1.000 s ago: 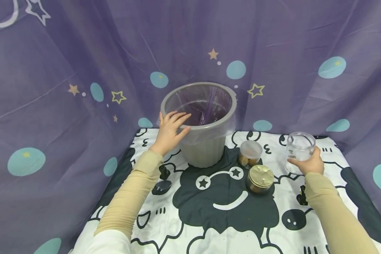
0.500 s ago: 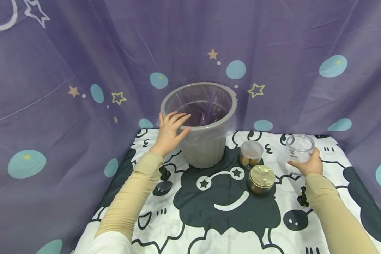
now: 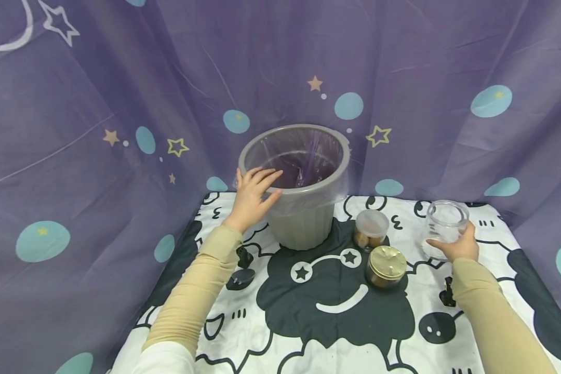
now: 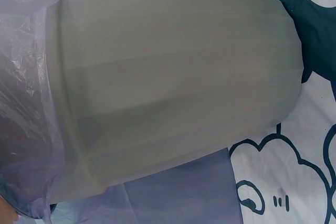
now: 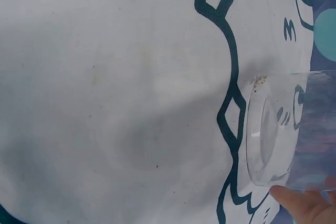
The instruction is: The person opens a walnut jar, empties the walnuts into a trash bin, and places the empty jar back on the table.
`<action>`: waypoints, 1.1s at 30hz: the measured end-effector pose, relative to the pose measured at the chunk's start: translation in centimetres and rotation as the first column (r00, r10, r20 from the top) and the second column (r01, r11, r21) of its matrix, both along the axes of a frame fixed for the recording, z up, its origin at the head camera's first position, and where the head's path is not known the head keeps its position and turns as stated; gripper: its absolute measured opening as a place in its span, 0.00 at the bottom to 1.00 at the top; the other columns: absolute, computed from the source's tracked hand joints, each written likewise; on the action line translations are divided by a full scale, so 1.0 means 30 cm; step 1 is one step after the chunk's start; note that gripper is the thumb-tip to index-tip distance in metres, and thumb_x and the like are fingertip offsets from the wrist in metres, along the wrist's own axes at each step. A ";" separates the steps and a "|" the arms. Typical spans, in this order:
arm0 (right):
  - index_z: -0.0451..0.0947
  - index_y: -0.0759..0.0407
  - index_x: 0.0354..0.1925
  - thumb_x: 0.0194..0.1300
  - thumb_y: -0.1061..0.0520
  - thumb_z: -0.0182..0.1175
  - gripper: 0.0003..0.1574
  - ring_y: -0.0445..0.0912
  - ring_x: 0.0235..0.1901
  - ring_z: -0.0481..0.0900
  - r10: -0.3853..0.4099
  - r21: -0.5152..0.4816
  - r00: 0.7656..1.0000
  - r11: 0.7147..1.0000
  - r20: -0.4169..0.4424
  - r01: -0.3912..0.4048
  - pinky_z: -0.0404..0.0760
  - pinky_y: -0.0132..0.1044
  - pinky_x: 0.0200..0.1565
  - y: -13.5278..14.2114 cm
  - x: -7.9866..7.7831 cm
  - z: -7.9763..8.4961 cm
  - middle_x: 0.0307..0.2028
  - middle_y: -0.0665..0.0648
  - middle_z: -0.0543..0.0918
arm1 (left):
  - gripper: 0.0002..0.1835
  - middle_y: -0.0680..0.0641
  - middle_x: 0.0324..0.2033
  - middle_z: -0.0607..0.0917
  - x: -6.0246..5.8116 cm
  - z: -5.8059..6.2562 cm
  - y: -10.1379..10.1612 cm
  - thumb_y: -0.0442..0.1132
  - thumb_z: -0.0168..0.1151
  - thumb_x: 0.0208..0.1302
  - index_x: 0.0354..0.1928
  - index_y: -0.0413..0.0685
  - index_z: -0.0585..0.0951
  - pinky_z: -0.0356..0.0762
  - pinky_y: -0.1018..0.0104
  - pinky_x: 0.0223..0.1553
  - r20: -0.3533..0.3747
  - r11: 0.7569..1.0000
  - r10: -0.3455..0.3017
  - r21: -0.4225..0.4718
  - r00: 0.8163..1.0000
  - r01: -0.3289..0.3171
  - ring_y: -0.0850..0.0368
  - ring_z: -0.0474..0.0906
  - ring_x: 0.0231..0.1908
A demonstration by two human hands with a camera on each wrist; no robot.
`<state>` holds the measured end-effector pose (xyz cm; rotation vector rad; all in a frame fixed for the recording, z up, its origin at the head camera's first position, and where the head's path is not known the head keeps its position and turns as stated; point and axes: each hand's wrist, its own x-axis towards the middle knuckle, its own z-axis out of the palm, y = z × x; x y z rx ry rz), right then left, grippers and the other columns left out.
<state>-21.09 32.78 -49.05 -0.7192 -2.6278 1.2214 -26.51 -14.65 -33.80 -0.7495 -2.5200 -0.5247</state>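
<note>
Jar is a touch further right than half a second ago, long axis near upright at frame right, just ahead of the nearer right hand, which grips its side, while left hand rests spread-fingered on rim of bin, mid-frame.

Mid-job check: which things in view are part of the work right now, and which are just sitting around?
Likely in the work:
- grey bin with liner, left hand at its rim
- clear jar, held by the right hand

Apparently just there, neither hand on them:
- frosted-lid jar
- gold-lidded jar
- patterned cloth
- purple curtain
</note>
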 end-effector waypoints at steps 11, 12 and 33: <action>0.37 0.68 0.70 0.50 0.45 0.68 0.66 0.72 0.62 0.58 -0.020 0.018 0.993 1.000 0.116 0.018 0.59 0.58 0.64 0.018 0.020 -0.022 0.64 0.79 0.56 | 0.42 0.47 0.61 0.73 0.000 -0.004 0.002 0.74 0.24 0.60 0.64 0.58 0.70 0.28 0.32 0.66 0.008 1.000 -0.003 0.006 1.000 0.003 0.43 0.60 0.65; 0.37 0.69 0.70 0.51 0.44 0.68 0.66 0.72 0.62 0.57 -0.019 0.017 0.992 1.000 0.126 0.017 0.59 0.58 0.64 0.021 0.023 -0.022 0.64 0.79 0.55 | 0.42 0.47 0.61 0.73 -0.001 -0.005 0.001 0.74 0.24 0.60 0.64 0.58 0.70 0.28 0.32 0.65 0.006 1.000 -0.004 0.007 1.000 0.004 0.43 0.60 0.65; 0.32 0.64 0.72 0.45 0.40 0.71 0.75 0.76 0.62 0.53 0.034 0.073 0.999 0.997 0.029 -0.036 0.57 0.65 0.61 0.082 0.044 -0.022 0.65 0.81 0.50 | 0.42 0.47 0.60 0.73 -0.007 -0.007 0.002 0.74 0.24 0.60 0.63 0.57 0.71 0.29 0.31 0.65 -0.013 1.000 -0.010 0.016 1.000 0.010 0.43 0.61 0.63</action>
